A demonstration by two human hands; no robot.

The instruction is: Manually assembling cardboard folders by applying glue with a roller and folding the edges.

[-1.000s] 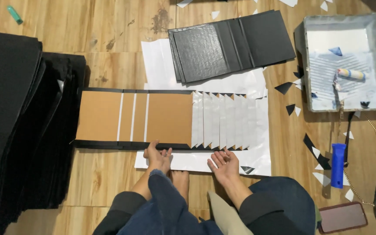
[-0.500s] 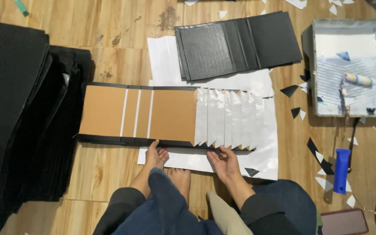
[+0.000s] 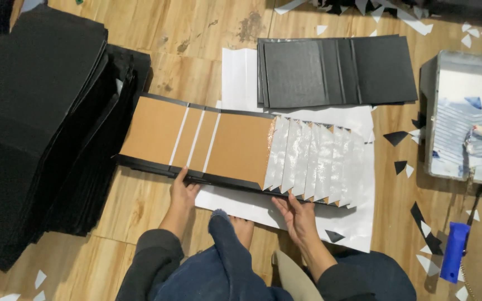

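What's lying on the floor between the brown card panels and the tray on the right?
In the head view, a fanned row of glossy white sheets overlaps right of the brown panels, then black paper triangles on bare floor before the tray.

The floor point(image 3: 140, 33) is made of warm brown wooden planks with a glossy finish, running across the whole view. A dark stain point(image 3: 250, 25) marks the boards near the top middle. Small white paper scraps point(image 3: 419, 25) and black triangular offcuts point(image 3: 395, 137) lie scattered over the wood, mostly on the right side and along the top edge. Light is even and soft, with faint reflections on the planks. No walls, windows or furniture come into view.
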